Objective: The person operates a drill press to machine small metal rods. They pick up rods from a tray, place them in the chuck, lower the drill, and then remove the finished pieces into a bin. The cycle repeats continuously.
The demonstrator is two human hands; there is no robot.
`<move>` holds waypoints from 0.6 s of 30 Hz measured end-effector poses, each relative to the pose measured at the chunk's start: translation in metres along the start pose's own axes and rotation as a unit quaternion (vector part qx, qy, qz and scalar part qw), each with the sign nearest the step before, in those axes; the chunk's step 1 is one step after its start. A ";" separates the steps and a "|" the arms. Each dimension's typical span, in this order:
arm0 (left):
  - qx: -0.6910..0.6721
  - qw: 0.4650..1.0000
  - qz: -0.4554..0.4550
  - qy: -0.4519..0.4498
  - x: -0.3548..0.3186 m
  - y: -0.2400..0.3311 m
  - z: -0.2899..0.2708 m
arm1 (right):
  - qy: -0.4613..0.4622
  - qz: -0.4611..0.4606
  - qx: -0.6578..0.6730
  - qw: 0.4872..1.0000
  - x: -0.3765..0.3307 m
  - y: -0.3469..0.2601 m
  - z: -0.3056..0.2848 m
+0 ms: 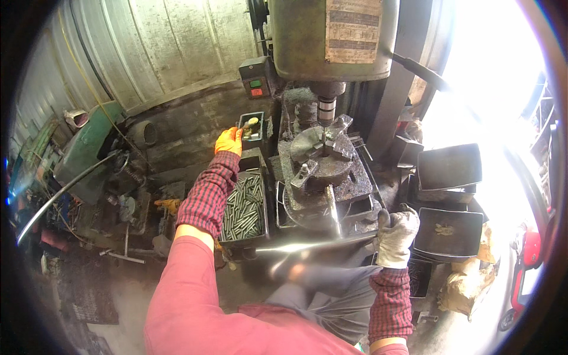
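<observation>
The left hand (229, 142) has its fingers closed on a brush-like tool (252, 121), likely light, slippery, best handle-held; the right hand (397, 236) grips a stiff-looking steel bar (313, 245).

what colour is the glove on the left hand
Orange: the left glove, best seen in the head view.

"Where's the camera?"
"Head-worn, left of a pair, looking down through a wide fisheye."
"Facing?"
"Drill (313, 44) near twelve, wall (195, 41) at eleven."
"How near?"
"Close: arms (390, 302) enter at seven and five."
</observation>
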State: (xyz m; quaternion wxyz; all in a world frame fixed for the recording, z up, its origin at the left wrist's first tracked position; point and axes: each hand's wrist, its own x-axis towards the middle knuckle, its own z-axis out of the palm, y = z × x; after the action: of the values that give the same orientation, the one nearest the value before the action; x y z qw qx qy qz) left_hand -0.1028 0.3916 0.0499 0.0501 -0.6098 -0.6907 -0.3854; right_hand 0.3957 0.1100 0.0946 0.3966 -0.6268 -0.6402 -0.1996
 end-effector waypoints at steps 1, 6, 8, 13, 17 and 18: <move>0.061 0.998 -0.008 -0.030 -0.001 0.002 0.000 | -0.001 -0.002 -0.017 1.000 -0.001 0.000 -0.001; 0.063 0.979 -0.152 -0.124 -0.016 -0.001 -0.020 | -0.134 0.095 0.181 0.970 0.003 0.004 -0.032; 0.055 0.982 -0.160 -0.079 -0.036 -0.013 -0.037 | -0.084 0.288 0.378 0.876 0.021 0.012 -0.068; -0.136 0.982 -0.125 -0.043 -0.181 -0.048 -0.074 | 0.152 0.048 0.475 0.865 0.071 0.033 -0.243; -0.122 0.969 -0.182 -0.110 -0.337 -0.059 -0.085 | 0.264 -0.071 -0.132 0.953 0.089 0.016 -0.335; -0.142 0.957 -0.210 -0.142 -0.372 -0.066 -0.088 | 0.271 -0.064 -0.437 0.855 0.090 0.009 -0.343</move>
State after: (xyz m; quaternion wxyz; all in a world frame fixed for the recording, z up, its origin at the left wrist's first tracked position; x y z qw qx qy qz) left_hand -0.1028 0.0427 -0.1201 -0.2176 -0.5002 -0.7412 -0.3911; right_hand 0.5013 -0.0886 0.3683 0.2259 -0.6147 -0.3925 -0.6458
